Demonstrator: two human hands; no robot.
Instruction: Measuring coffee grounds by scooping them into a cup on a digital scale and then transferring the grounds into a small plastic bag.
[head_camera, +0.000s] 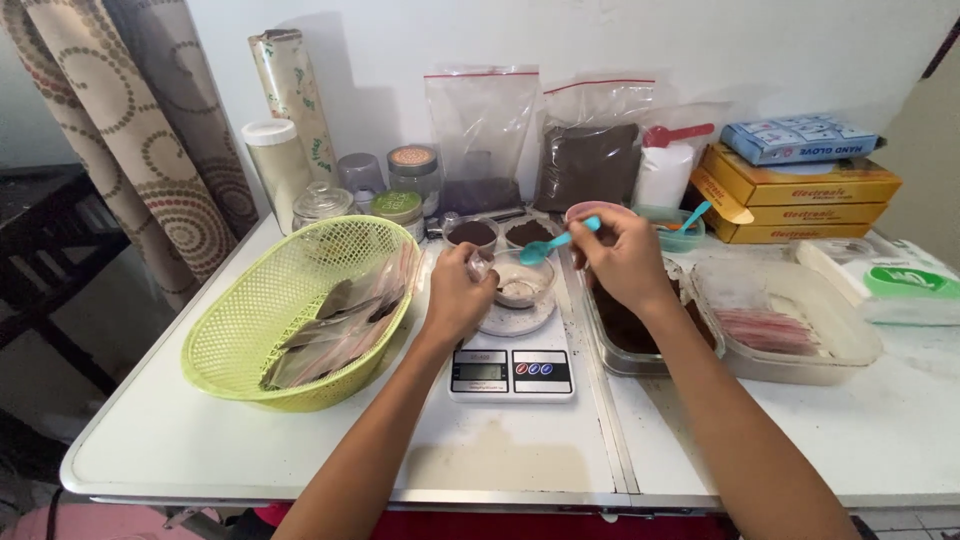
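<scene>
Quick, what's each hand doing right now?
Left hand: closed on a small clear plastic packet.
Right hand: closed on a turquoise plastic spoon above the clear plastic cup.

teal spoon (556, 241) | tilted, bowl leftward | above clear cup (521, 281) (on scale)

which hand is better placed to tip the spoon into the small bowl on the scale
Right. The right hand already holds the teal spoon, its scoop just above the clear bowl on the scale. The left hand is steadying something small beside the bowl.
</scene>
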